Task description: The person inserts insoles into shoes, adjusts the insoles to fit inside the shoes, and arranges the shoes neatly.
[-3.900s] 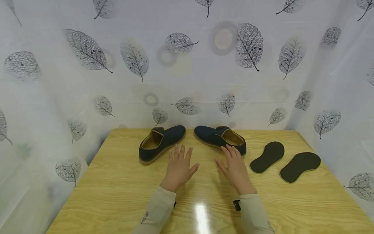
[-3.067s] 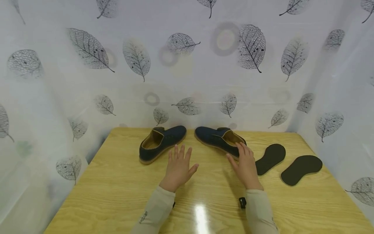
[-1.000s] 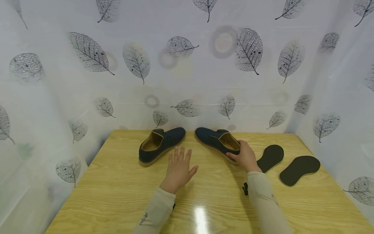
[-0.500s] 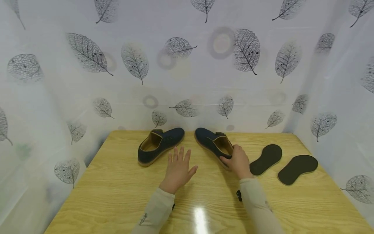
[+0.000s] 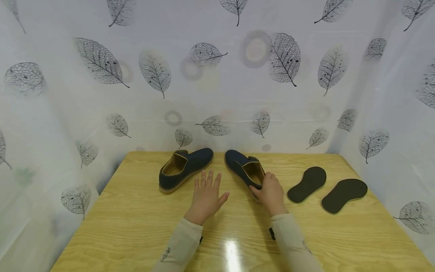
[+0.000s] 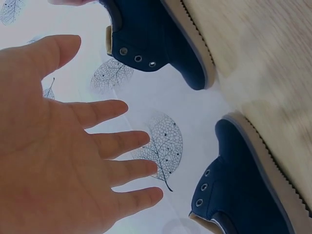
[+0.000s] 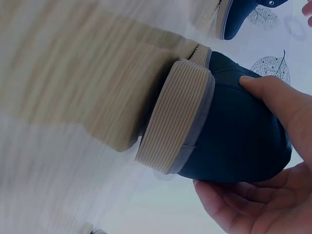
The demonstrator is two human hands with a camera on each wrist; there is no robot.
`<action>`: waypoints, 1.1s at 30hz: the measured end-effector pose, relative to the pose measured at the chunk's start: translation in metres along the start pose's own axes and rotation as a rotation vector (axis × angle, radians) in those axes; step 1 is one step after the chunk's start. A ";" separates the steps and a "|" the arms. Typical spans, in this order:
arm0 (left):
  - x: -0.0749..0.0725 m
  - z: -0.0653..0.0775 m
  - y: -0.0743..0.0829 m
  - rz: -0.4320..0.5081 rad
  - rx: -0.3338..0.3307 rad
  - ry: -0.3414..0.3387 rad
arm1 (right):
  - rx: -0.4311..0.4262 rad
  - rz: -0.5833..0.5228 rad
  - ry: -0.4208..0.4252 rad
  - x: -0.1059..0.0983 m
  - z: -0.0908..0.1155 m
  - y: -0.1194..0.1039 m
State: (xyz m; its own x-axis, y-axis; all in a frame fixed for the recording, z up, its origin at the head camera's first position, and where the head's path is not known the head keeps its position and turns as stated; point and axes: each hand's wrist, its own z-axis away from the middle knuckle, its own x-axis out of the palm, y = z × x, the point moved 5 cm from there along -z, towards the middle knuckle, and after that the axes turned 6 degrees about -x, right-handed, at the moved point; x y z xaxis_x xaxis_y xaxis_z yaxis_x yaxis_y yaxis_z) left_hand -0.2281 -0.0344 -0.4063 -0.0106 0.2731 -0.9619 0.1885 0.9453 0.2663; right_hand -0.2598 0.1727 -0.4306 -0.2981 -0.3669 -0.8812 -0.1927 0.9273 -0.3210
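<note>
Head view — right hand point(image 5: 270, 193) grips shoe point(image 5: 243, 168) heel; left hand point(image 5: 205, 195) flat, fingers spread.

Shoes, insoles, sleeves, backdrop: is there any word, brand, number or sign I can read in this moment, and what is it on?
No readable text anywhere.
Left sleeve: a small dark mark, too small to read.
Right shoe, gripped at the heel by the right hand: no label shows.
Left shoe, beyond the left hand: none.
Insoles: plain dark.
Curtain: leaf and ring prints only.

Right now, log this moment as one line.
right hand grips right shoe at heel | left hand flat on table | left shoe, two insoles untouched
</note>
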 end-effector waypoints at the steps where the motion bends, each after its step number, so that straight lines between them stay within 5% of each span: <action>1: 0.000 0.000 0.000 -0.001 0.000 0.000 | 0.000 0.005 0.004 0.000 0.001 -0.001; 33: 0.001 0.001 0.002 0.008 0.016 -0.006 | 0.021 0.182 0.156 -0.003 0.035 -0.051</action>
State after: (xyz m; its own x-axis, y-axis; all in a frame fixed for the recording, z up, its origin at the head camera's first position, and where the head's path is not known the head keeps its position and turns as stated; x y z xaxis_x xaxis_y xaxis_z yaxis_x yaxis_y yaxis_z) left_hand -0.2263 -0.0324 -0.4066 -0.0028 0.2796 -0.9601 0.2038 0.9401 0.2732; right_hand -0.2162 0.1293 -0.4243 -0.4676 -0.1990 -0.8613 -0.1032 0.9800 -0.1703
